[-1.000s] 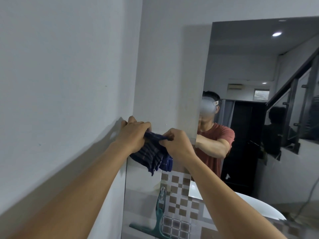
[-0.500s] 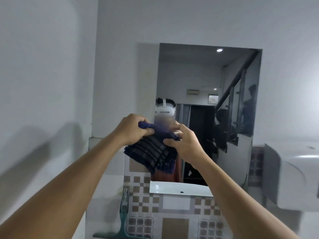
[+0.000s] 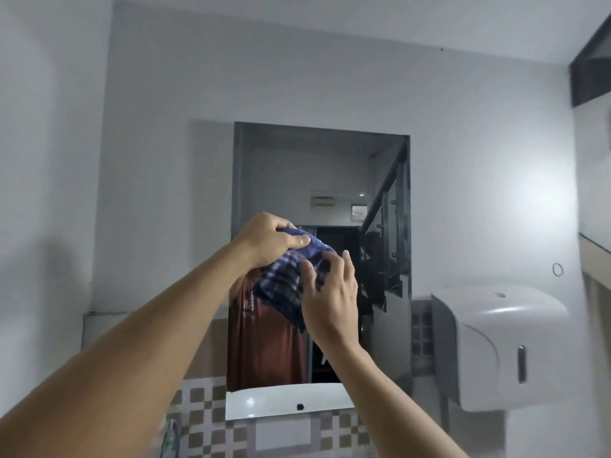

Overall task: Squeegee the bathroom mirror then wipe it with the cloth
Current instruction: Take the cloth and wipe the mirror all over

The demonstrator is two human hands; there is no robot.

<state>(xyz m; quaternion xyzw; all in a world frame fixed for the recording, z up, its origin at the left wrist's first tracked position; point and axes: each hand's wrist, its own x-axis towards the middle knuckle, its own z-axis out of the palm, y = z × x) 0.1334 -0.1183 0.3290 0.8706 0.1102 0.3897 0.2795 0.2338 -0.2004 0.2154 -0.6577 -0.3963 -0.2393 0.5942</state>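
The rectangular mirror (image 3: 297, 180) hangs on the white wall straight ahead. In front of its middle I hold a bunched blue checked cloth (image 3: 286, 284). My left hand (image 3: 269, 239) grips the cloth's top edge from above. My right hand (image 3: 332, 297) holds its right side, fingers partly spread over the fabric. The cloth hangs between both hands and covers part of my reflection. Whether it touches the glass I cannot tell. The squeegee is out of sight, apart from a blurred shape at the bottom left edge (image 3: 172, 436).
A white wall dispenser (image 3: 496, 345) sticks out at the right of the mirror. Brown and white checked tiles (image 3: 205, 414) run below the mirror. A white wall closes the left side.
The view has swung right and up, so the mirror now sits centred. Both hands stayed on the cloth and rose with it; my right hand's fingers have loosened and spread over the fabric.
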